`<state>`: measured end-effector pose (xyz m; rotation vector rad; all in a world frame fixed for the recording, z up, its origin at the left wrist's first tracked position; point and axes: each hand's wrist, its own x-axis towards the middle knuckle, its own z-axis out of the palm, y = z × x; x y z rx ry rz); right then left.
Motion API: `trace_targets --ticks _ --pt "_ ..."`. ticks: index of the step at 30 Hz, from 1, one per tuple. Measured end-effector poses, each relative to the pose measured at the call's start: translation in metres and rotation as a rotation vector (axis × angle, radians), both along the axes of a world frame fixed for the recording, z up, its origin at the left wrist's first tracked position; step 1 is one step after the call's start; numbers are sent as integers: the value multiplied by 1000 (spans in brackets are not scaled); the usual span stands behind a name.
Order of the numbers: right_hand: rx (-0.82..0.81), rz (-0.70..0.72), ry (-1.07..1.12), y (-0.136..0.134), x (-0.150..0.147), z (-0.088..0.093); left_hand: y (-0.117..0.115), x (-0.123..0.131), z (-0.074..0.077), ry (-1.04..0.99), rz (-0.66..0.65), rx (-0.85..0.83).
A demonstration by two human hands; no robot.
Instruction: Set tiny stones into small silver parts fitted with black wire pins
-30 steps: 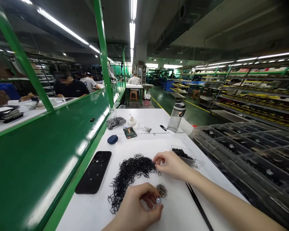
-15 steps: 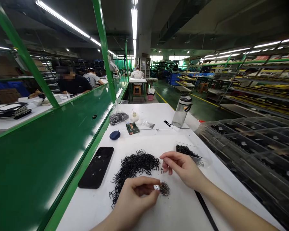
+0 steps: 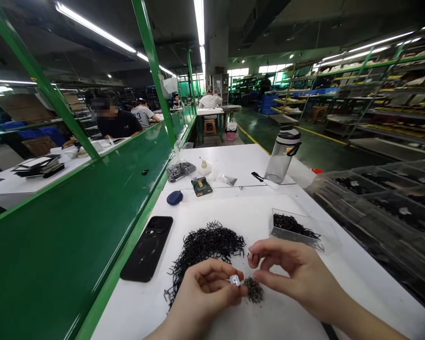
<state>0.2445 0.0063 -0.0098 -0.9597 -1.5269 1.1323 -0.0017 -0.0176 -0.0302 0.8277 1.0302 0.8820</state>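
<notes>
Pinched between the thumb and fingers of my left hand (image 3: 208,295) is a small silvery metal piece (image 3: 234,280). My right hand (image 3: 293,274) hovers just to the right of it, its thumb apart from the curled fingers. A tiny dark bit shows at those fingertips; whether it is held I cannot make out. Below and between the hands lies a little heap of tiny brownish metal parts (image 3: 254,290), perhaps screws or pins. Behind my left hand spreads a big curved pile of thin, bent black pieces (image 3: 212,243), partly hidden by that hand.
A clear tray of black pieces (image 3: 293,226) stands to the right, a black phone (image 3: 147,249) to the left. Farther back are a water bottle (image 3: 282,156), a blue case (image 3: 174,197) and a plastic bag (image 3: 180,170). A green partition (image 3: 102,208) borders the left side.
My right hand has come down and nearer to the left hand, and its thumb and fingers have parted. The left hand keeps the metal piece. The view has shifted slightly.
</notes>
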Motion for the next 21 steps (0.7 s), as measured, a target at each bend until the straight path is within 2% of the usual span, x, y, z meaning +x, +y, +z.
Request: trace_targets --ticks 4,10,15,21 --pt "45 -41 -25 0 -2 2 0 0 0 -7 9 -4" --pt "155 -87 -46 -5 3 14 -1 0 20 -52 -22 -3" --pt "120 -82 -36 -14 1 20 0 2 26 -108 -65 -22" --pt "120 -69 -18 -20 -4 23 -1 4 32 -171 -58 -14"
